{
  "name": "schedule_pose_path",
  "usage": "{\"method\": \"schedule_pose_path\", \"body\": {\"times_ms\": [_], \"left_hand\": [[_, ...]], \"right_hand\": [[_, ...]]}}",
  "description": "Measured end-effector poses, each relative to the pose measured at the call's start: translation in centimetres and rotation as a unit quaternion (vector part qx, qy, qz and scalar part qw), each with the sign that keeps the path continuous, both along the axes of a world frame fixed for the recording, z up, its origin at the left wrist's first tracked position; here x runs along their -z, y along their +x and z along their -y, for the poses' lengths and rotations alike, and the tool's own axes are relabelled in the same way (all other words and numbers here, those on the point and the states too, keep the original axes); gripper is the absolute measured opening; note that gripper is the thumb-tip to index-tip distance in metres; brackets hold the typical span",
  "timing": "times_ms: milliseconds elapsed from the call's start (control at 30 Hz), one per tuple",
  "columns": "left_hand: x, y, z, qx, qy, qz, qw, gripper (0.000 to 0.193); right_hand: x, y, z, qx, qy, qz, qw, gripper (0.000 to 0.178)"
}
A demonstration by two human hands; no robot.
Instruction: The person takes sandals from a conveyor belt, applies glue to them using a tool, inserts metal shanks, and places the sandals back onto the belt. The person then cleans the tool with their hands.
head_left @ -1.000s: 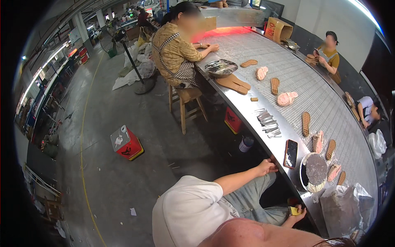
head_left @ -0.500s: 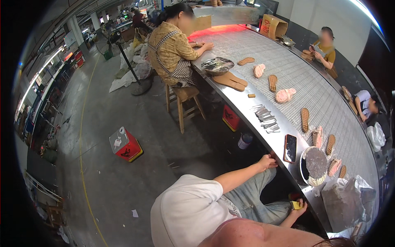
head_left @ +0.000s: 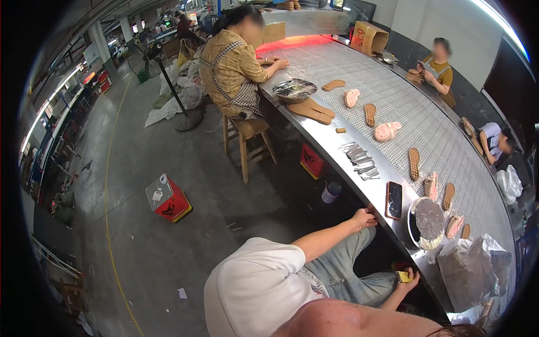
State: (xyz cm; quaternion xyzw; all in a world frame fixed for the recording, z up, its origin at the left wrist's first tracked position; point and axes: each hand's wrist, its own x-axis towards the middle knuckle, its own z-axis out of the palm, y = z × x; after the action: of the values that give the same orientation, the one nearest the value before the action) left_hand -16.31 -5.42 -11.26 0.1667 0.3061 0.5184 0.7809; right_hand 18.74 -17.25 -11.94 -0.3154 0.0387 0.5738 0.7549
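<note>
My left hand (head_left: 363,218), its fingers curled together, rests against the near edge of the metal-rimmed worktable (head_left: 369,194), close to my knee; what it may be pinching is hidden. Lower right, my right hand (head_left: 411,279) is closed around a small yellow object (head_left: 403,276) just under the table rim; its kind cannot be made out. On the rim above my hands lie a smartphone (head_left: 394,200) and a round pot (head_left: 425,223) with a dark top and pale crusted edge. Beyond them, brown shoe soles (head_left: 414,163) and pale pink sandal uppers (head_left: 387,131) lie on the mesh conveyor belt (head_left: 359,73).
Several thin strips (head_left: 360,161), brown insole sheets (head_left: 310,110) and a bowl (head_left: 295,90) line the rim. A grey bag (head_left: 469,264) stands at right. A co-worker (head_left: 236,62) sits on a wooden stool (head_left: 249,130). A red can (head_left: 168,197) stands on the floor.
The view has shifted very slightly. My hands keep the same places and the same closed shape, and the things on the table lie as before.
</note>
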Motion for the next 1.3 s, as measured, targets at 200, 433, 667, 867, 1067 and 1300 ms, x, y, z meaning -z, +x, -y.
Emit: {"method": "schedule_pose_path", "body": {"times_ms": [200,433,667,867,1067,1300], "left_hand": [[1.2,-0.4,-0.4,-0.005,-0.006,0.019,1.000,0.020],[1.2,-0.7,-0.7,-0.017,-0.013,0.026,0.999,0.017],[0.9,-0.1,-0.5,-0.025,0.018,0.024,0.999,0.026],[1.3,-0.8,-0.1,-0.046,0.037,-0.005,0.998,0.031],[1.4,-0.5,-0.2,-0.048,0.044,-0.021,0.998,0.037],[1.1,-1.8,-0.4,-0.045,0.036,-0.007,0.998,0.039]], "right_hand": [[-0.3,-0.9,-0.4,0.022,-0.038,0.014,0.999,0.028],[0.2,-0.5,0.2,-0.040,0.004,0.045,0.998,0.036],[0.1,-0.2,0.1,-0.011,-0.011,0.025,1.000,0.023],[-0.9,-2.0,0.2,-0.023,0.001,0.033,0.999,0.025],[0.6,-0.9,-0.3,0.024,-0.044,0.052,0.997,0.020],[0.2,-2.2,-0.2,-0.047,0.025,0.026,0.998,0.019]]}}
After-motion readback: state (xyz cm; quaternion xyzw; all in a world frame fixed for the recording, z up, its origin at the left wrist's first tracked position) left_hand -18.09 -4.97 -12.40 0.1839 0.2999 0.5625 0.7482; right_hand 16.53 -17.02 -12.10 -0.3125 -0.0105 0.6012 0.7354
